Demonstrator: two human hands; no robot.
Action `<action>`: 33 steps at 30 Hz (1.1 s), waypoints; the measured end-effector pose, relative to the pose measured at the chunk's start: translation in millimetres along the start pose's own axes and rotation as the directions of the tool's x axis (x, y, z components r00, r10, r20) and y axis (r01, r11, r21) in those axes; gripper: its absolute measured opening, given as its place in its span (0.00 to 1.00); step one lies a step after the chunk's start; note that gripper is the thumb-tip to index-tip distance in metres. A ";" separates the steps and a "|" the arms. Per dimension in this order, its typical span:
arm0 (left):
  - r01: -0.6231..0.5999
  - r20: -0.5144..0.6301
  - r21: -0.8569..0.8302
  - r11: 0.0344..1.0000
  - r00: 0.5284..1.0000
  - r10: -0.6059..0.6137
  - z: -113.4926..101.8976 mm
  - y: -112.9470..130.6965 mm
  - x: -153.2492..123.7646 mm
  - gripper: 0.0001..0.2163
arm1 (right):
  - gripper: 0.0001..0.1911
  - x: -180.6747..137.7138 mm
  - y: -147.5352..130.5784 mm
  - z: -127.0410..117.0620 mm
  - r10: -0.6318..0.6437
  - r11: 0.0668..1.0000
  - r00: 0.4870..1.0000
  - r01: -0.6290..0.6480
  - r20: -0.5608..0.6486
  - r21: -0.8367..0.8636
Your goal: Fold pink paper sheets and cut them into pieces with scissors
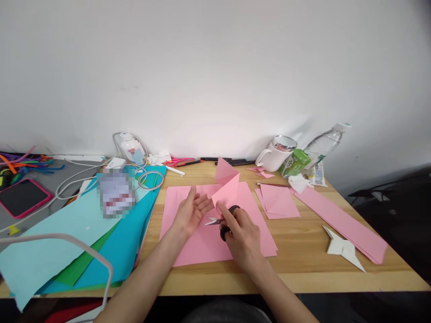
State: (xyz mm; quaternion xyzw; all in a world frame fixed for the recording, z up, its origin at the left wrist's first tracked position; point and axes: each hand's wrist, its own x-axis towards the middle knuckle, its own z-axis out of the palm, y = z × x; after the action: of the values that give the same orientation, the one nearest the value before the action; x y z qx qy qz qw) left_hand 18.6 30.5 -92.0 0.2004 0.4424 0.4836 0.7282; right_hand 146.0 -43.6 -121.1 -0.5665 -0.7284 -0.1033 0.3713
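Note:
My right hand (243, 235) has black-handled scissors (218, 221) in its grip, blades slightly apart and aimed left. Its thumb and forefinger side also meets a creased pink paper piece (229, 188) that stands up above the sheets; whether they pinch it is hard to see. My left hand (192, 208) is turned palm up with fingers stretched out, fingertips close to the lower left edge of that piece. Contact there cannot be made out. Beneath both hands lies a stack of pink paper sheets (195, 249) on the wooden table (296, 273).
Pink paper squares (279, 199), long pink strips (346, 224) and a folded white paper star (341, 246) lie to the right. Behind stand a white mug (274, 154), a green carton (295, 162) and a tilted bottle (325, 143). Blue paper sheets (116, 255) and cables cover the left.

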 end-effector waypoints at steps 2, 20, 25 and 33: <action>0.172 0.051 0.003 0.985 0.984 -0.171 -1.3 1.3 1.1 0.16 | 0.35 -2.7 4.0 0.4 0.008 0.999 1.000 -0.007 -0.019 0.052; -0.145 0.365 -0.282 0.948 0.898 0.245 -7.3 12.7 -4.9 0.10 | 0.38 -6.1 19.1 -11.7 0.000 0.997 0.992 0.010 0.127 -0.077; -0.067 0.477 -0.099 0.993 0.873 0.106 -0.4 -1.6 -14.0 0.20 | 0.30 15.2 31.5 -26.2 -0.302 0.940 0.901 0.337 0.312 -0.061; 0.060 0.292 -0.114 0.992 0.956 -0.025 6.2 -0.1 -6.5 0.13 | 0.27 32.8 63.4 -36.4 -0.418 0.877 0.840 0.473 0.346 -0.087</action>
State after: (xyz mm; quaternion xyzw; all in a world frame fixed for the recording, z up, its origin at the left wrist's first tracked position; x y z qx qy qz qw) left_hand 22.9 25.6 -85.8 0.2148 0.3049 0.4592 0.8063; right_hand 215.9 -18.5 -91.0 -0.4194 -0.8787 -0.1564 0.1659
